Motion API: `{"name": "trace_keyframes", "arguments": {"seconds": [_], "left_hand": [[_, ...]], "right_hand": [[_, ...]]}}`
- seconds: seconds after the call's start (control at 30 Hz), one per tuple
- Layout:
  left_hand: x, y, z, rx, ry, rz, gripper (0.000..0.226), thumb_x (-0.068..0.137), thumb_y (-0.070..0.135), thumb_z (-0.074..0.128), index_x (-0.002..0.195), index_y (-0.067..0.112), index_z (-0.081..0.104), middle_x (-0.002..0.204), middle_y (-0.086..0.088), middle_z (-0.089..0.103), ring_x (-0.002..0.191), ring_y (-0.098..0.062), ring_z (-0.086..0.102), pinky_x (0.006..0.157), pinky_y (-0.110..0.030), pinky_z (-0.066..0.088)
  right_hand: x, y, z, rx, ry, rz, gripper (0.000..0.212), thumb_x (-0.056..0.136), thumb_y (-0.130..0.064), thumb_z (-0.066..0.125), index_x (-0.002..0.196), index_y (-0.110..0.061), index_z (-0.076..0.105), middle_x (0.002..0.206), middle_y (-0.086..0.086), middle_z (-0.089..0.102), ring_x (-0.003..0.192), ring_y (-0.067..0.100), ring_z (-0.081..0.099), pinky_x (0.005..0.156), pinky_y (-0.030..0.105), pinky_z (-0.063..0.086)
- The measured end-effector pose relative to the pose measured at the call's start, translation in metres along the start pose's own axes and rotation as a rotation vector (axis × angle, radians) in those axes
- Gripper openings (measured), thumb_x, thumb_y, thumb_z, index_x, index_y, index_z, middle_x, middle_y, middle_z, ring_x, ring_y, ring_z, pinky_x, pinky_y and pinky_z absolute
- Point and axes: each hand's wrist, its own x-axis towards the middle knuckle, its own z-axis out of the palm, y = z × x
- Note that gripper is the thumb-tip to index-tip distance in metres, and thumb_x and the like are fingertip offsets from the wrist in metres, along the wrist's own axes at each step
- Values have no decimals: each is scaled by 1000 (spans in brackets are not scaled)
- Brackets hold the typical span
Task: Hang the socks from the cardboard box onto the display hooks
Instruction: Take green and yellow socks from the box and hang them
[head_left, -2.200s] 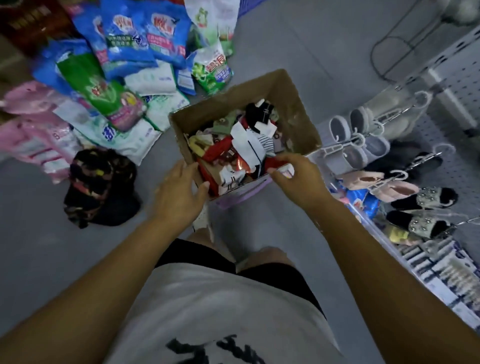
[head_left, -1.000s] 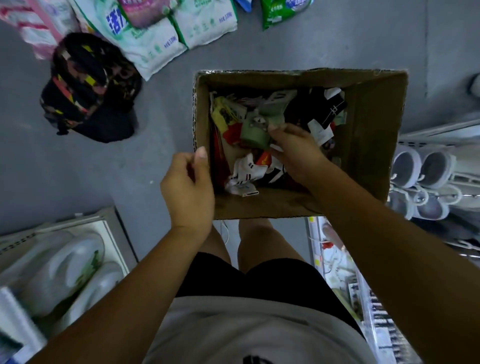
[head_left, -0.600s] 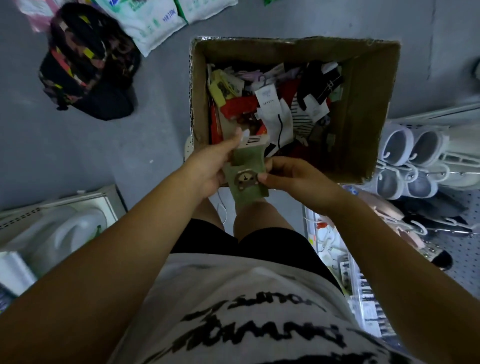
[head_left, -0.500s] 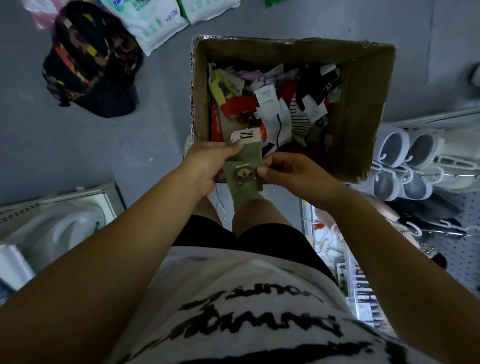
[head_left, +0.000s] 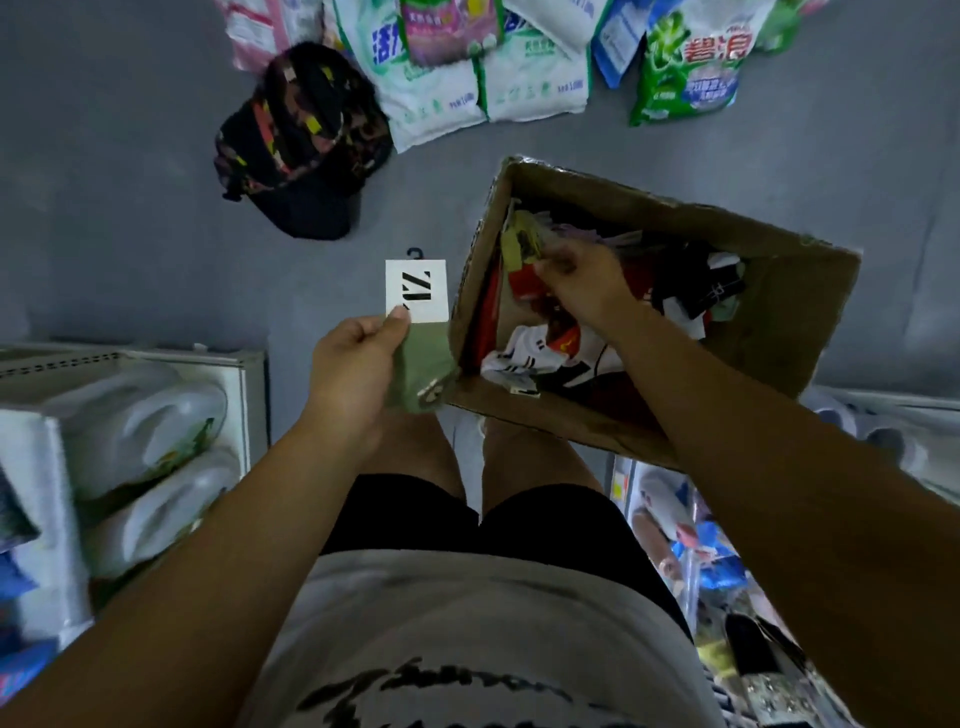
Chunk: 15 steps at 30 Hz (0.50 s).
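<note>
My left hand (head_left: 358, 364) grips a pair of green socks (head_left: 423, 358) with a white card header and a small dark hook on top, held just left of the cardboard box (head_left: 779, 322). The box stands on the grey floor in front of my knees and holds several carded sock pairs in red, white, black and yellow. My right hand (head_left: 582, 286) is inside the box, its fingers curled on a yellow-green sock pair (head_left: 522, 244) at the far left corner. No display hooks show clearly.
A dark patterned backpack (head_left: 301, 140) lies on the floor at the upper left. Detergent bags (head_left: 488, 67) are spread along the top. A white shelf with plastic-wrapped goods (head_left: 130, 447) stands at the left; shelves with slippers and goods (head_left: 727, 597) sit at the lower right.
Both hands held the green socks in front of the box. Now my left hand alone holds them, out to the left, and my right hand has gone back into the box.
</note>
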Motion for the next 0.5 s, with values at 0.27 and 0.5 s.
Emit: {"name": "trace_keyframes", "arguments": {"seconds": [0.27,0.5], "left_hand": [[16,-13,4,-68,49,-62,20,99,28,65,99,8,66,83,-4,75,57,-7,69,49,-18,52],[7,-16,-1,-109,14,-72,17,101,27,63,96,11,65,90,-6,77,70,-15,73,62,-28,60]], "right_hand": [[57,19,43,-145,113,55,34,99,-17,53,129,-3,63,130,18,64,122,35,57,103,32,42],[24,17,21,98,119,88,14,96,-10,55,97,-4,68,104,9,71,100,14,64,81,14,46]]}}
